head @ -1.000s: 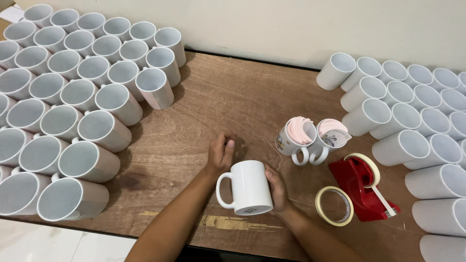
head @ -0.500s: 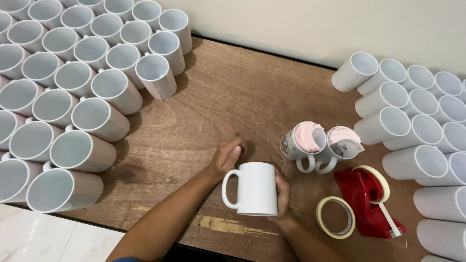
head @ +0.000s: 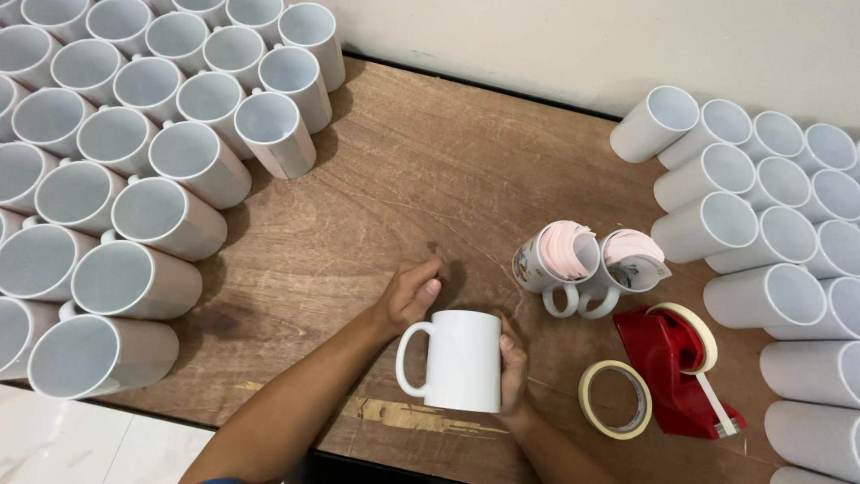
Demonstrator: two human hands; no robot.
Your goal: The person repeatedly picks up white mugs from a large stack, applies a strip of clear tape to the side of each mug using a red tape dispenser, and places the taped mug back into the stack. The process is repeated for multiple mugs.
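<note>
- Near bottom centre we see the white mug (head: 463,360) standing upright on the wooden table (head: 403,179), handle pointing to the frame's left.
- Right hand (head: 512,376) wraps the mug's right side, thumb on the front wall, fingers hidden behind; it grips the mug.
- Left hand (head: 409,291) sits just above and left of the mug, near the handle, fingers curled loosely, thumb tip close to the rim; we can't tell if it touches the mug, and it holds nothing we can see.
- Both forearms come in from the bottom edge.
- A worn pale strip (head: 394,414) runs along the table edge under the mug.
- Lower right: loose roll of tape (head: 615,400) lying flat, just beside a red tape dispenser (head: 678,369) with its own roll mounted.
- Centre right, just above the dispenser: two mugs stuffed with pink paper (head: 587,260), side by side, touching, handles toward us.
- Left side of frame: big block of empty white mugs (head: 134,179), packed in rows, openings up.
- Right side: stack of white mugs lying sideways (head: 770,233), openings facing left and up, running down the right edge.
- Top: pale wall (head: 582,45) meets the table's back edge.
</note>
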